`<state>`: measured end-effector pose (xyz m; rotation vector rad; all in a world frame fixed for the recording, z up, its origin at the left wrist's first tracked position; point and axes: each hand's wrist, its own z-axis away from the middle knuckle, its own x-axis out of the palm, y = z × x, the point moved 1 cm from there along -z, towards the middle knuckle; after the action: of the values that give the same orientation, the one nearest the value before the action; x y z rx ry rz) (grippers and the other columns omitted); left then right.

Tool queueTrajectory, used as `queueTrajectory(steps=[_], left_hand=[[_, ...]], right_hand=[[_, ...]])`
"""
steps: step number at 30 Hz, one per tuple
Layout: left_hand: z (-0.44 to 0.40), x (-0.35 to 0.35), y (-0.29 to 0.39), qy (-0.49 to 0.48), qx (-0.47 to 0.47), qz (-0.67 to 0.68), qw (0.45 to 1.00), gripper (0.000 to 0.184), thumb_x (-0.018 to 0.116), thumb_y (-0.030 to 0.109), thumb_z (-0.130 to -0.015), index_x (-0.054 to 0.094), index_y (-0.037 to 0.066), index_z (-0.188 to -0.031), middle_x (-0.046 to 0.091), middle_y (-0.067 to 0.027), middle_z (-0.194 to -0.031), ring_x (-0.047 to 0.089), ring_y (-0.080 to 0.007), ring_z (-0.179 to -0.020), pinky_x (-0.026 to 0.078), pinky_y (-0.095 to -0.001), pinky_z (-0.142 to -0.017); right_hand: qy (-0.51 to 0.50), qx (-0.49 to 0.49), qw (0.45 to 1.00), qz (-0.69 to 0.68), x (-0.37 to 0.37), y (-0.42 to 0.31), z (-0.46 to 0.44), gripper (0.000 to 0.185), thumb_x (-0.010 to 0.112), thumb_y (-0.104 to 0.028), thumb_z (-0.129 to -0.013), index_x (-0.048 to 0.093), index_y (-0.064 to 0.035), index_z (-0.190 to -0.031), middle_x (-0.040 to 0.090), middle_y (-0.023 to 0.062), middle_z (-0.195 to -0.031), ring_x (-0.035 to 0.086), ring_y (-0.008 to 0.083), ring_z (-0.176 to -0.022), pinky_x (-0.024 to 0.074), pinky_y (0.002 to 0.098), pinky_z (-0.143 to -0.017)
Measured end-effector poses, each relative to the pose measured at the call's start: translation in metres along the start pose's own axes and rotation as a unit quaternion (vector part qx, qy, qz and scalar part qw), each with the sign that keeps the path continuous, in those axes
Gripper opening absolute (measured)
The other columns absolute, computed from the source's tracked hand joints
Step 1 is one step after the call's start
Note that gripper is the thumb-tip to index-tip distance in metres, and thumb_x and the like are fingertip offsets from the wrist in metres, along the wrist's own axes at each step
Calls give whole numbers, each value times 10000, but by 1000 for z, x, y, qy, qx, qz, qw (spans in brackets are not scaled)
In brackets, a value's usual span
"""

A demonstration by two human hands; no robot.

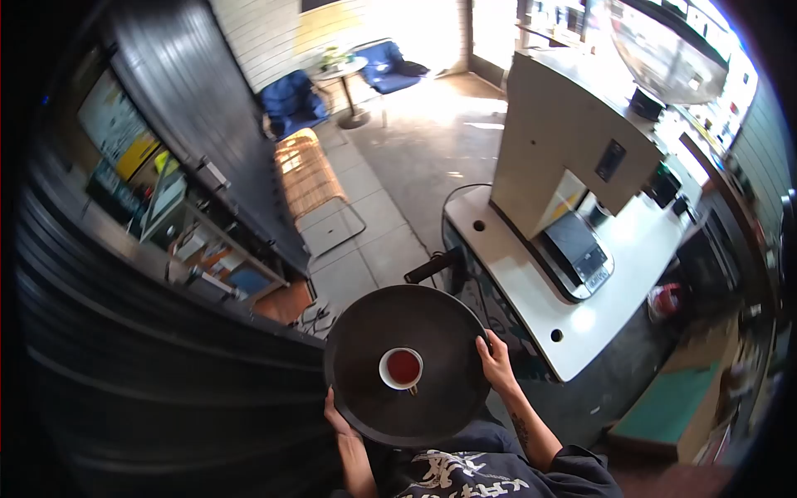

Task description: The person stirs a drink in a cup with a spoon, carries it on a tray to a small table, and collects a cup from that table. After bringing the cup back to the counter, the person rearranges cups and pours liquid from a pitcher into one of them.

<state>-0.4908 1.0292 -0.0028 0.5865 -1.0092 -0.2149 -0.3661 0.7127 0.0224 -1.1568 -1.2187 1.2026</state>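
Reaching forward with a white cup (401,368) on a round tray (448,398), just pinching the rim with left hand (340,421) at near left, right hand (497,363) farther right.

The tray (444,332) between the left hand (337,417) and the right hand (497,364) is nearly black to my eye. On it the cup (383,370) is white, and its liquid (403,366) is dark red. Nearer than the hands, the shirt (469,477) is black with white lettering. Ahead of the right hand, the counter (531,303) is white. Far beyond both hands, the chairs (292,104) are blue, and the bench (307,166) is tan, in a woven pattern.
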Motion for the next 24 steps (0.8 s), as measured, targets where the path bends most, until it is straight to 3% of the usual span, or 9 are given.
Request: queueTrajectory(steps=[3, 5, 9, 11, 14, 18, 20, 21, 24], left_hand=[[-51, 14, 14, -93, -45, 5, 995, 528, 547, 395, -949, 565, 19, -1320, 623, -146, -1292, 600, -323, -1164, 471, -441, -1013], [-87, 24, 18, -117, -77, 5, 990, 539, 564, 386, -935, 559, 11, -1324, 613, -154, -1304, 591, -334, -1171, 459, -447, -1024], [-144, 57, 21, -160, -124, 8, 979, 548, 576, 365, -924, 547, 6, -1336, 597, -162, -1326, 576, -349, -1192, 439, -459, -1046], [-170, 75, 22, -171, -133, 3, 976, 537, 577, 361, -924, 553, 7, -1328, 603, -159, -1320, 583, -342, -1184, 446, -455, -1041], [-220, 86, 22, -177, -145, -12, 973, 514, 580, 355, -923, 569, 11, -1305, 621, -150, -1292, 599, -325, -1163, 461, -444, -1029], [-269, 110, 35, -170, -123, -123, 970, 521, 575, 371, -929, 573, 5, -1300, 624, -153, -1291, 602, -324, -1162, 457, -440, -1037], [-297, 118, 35, -173, -157, -120, 965, 520, 576, 374, -926, 582, 2, -1289, 631, -153, -1278, 606, -326, -1153, 457, -440, -1037], [-319, 135, 35, -180, -200, -84, 960, 513, 580, 372, -921, 592, 1, -1274, 641, -151, -1259, 612, -325, -1140, 461, -440, -1031], [-345, 157, 33, -188, -203, -78, 958, 445, 570, 316, -911, 612, 19, -1240, 668, -130, -1202, 637, -297, -1086, 481, -401, -1003]], right_hand=[[45, -31, 998, 35, 8, -7, -11, 264, 535, -226, -1037, 594, 31, -1042, 557, -41, -838, 463, 35, -805, 419, 219, -706], [66, 5, 996, 66, 11, -2, -22, 276, 532, -222, -1032, 601, 45, -1021, 596, 22, -777, 487, 72, -772, 438, 269, -703], [122, 4, 990, 66, 24, -7, -52, 288, 538, -234, -1029, 586, 46, -976, 562, 26, -724, 460, 76, -723, 420, 291, -647], [174, -47, 983, 28, 31, -1, -71, 286, 553, -232, -1022, 584, 44, -954, 542, 16, -705, 453, 81, -705, 408, 303, -626], [198, -39, 976, 78, 30, 10, -94, 229, 569, -179, -1018, 606, 45, -990, 568, -39, -797, 463, 36, -781, 415, 222, -683], [238, -57, 967, 75, 40, 10, -127, 223, 561, -165, -1020, 628, 44, -1057, 646, -9, -868, 528, 61, -817, 444, 234, -727], [260, -23, 964, 56, 44, 6, -139, 284, 568, -206, -1007, 619, 60, -1093, 701, 169, -959, 649, 240, -889, 482, 343, -815], [268, -25, 961, 58, 47, -2, -156, 284, 568, -206, -1007, 619, 60, -1093, 701, 169, -959, 649, 240, -889, 482, 343, -815], [264, -52, 962, 46, 53, -23, -175, 304, 557, -202, -1009, 605, 52, -1168, 698, 190, -1038, 656, 288, -962, 479, 348, -868]])
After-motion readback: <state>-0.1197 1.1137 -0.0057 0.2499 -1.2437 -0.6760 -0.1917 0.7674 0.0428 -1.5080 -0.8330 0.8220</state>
